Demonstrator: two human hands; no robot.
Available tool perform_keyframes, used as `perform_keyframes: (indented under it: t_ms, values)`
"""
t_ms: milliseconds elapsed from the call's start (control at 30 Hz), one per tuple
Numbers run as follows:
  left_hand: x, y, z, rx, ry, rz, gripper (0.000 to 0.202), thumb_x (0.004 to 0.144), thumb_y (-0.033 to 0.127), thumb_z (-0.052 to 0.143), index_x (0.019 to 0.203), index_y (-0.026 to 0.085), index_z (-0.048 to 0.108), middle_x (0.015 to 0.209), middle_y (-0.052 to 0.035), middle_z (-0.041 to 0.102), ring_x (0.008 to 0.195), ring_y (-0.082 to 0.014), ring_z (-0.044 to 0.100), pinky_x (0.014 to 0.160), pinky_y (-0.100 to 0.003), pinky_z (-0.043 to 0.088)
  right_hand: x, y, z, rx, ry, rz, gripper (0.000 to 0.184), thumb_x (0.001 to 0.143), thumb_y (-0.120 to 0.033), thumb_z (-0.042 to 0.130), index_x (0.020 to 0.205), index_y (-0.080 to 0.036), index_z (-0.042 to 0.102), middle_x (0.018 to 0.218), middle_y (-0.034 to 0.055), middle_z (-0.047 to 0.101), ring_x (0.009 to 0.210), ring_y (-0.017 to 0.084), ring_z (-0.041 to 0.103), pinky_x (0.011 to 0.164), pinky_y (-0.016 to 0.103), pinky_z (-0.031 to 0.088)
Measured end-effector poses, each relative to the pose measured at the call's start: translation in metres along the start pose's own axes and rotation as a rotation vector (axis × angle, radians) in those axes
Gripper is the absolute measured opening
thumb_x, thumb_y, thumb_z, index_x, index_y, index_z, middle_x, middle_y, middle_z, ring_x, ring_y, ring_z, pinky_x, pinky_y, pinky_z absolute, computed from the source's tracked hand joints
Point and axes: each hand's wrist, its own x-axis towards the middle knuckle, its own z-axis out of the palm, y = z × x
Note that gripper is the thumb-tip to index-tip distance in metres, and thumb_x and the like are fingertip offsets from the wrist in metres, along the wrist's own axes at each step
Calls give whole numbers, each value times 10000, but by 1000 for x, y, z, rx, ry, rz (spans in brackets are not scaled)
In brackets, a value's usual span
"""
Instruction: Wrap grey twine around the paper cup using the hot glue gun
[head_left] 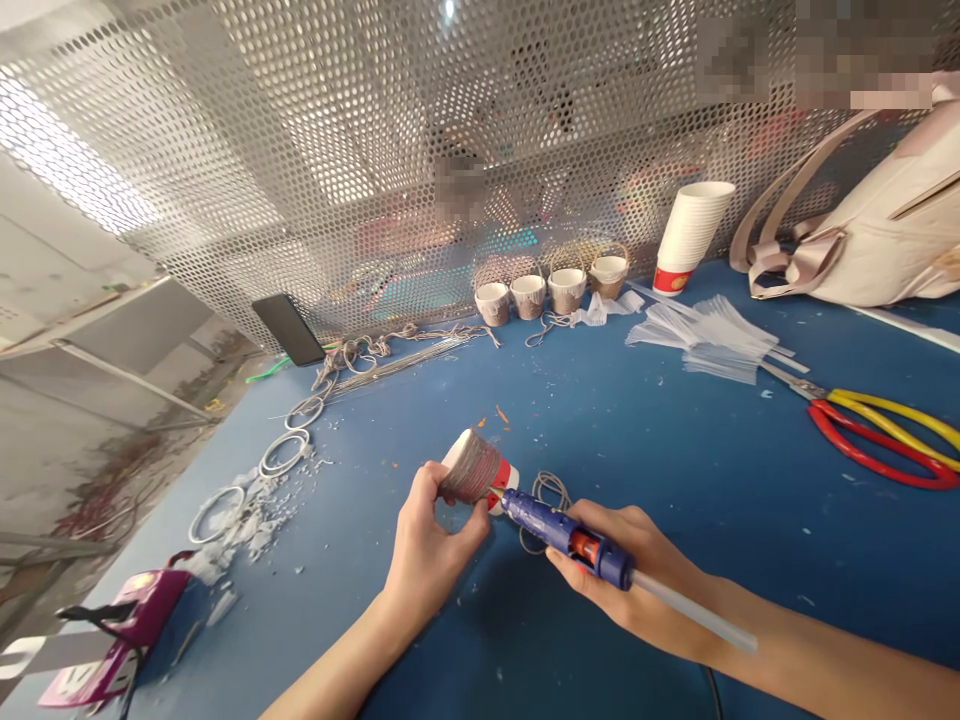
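Observation:
My left hand [439, 535] grips a paper cup [474, 468] tilted on its side, thumb below and fingers behind it. Grey-brown cord is wound round much of the cup, while a red and white band stays bare at its right end. In my right hand [637, 570] is a blue hot glue gun [547, 520], with a clear glue stick [697, 610] sticking out of its back. The gun's nozzle touches or nearly touches the cup at the edge of the wound cord. A loose coil of cord [551, 490] lies behind the gun.
Several cord-wrapped cups [528, 297] line the mesh panel [337, 200], near stacked paper cups [688, 240]. White strips [712, 335], red-and-yellow scissors [885, 430] and a bag [885, 220] are right. Leftward lie a phone [289, 328], white rings [285, 453] and a purple box [124, 635].

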Motion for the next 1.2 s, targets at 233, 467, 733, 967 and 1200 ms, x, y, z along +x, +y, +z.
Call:
perform_keyframes:
  t_ms: [233, 467, 733, 967, 1200]
  values:
    - [1, 1, 0, -26, -12, 0, 113, 733, 190, 568, 790, 219, 475, 694, 37, 472, 639, -135, 460, 599, -252, 412, 2, -5, -5, 33, -22, 45, 153, 885, -284, 472, 783, -197, 545, 596, -24, 572, 456, 99, 480, 479, 235, 376]
    - [1, -4, -1, -138, -66, -61, 120, 736, 191, 577, 795, 220, 476, 714, 32, 472, 661, -140, 482, 629, -259, 428, 3, -8, -9, 74, -12, 141, 197, 897, -305, 473, 727, -210, 501, 573, -37, 558, 454, 93, 479, 467, 226, 387]
    - [2, -11, -2, -253, -73, -53, 139, 730, 182, 606, 812, 217, 499, 763, 25, 479, 712, -144, 501, 661, -252, 436, 4, -12, -13, 128, -47, 136, 200, 901, -309, 475, 727, -212, 498, 579, -46, 538, 458, 90, 480, 486, 218, 396]
    - [4, -10, -3, -297, -75, -33, 144, 716, 167, 626, 790, 210, 510, 756, 17, 491, 707, -148, 498, 663, -257, 446, 3, -14, -12, 30, -37, 102, 200, 878, -304, 476, 697, -218, 470, 569, -37, 540, 490, 112, 494, 511, 240, 399]
    - [7, -11, -6, -380, -103, 11, 124, 733, 150, 620, 792, 206, 528, 777, 6, 519, 720, -147, 518, 683, -255, 463, 4, -11, -17, 107, -8, 234, 251, 896, -367, 475, 703, -219, 539, 591, -20, 568, 505, 122, 531, 497, 233, 453]
